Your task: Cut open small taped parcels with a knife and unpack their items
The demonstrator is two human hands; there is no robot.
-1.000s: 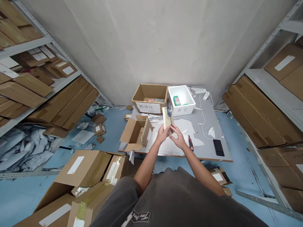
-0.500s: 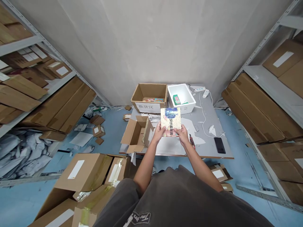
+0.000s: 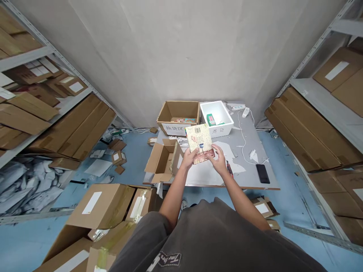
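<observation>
Above the table's near middle I hold a thin cream-coloured book [image 3: 199, 140], slightly tilted, with a barcode at its top and a reddish brick pattern along the bottom. My left hand [image 3: 189, 158] grips its lower left corner, thumb on the cover. At the lower right edge, my right hand [image 3: 218, 160] holds it too, its thumb near the corner. An open cardboard box [image 3: 166, 160] stands just left of my left hand. Behind the book are a labelled cardboard box [image 3: 178, 113] with colourful items in it and a white bin [image 3: 222, 131] holding a green item.
On the grey table [image 3: 246, 132] lie white paper [image 3: 198, 177], red-and-black pens [image 3: 229, 169], a black phone [image 3: 262, 173] and a white cable. Shelves with cartons flank both sides. Large cartons [image 3: 100, 206] stand at the near left.
The book has been turned over, from the side with large characters to the barcode side. It now tilts and sits slightly further left. Both hands still hold it.
</observation>
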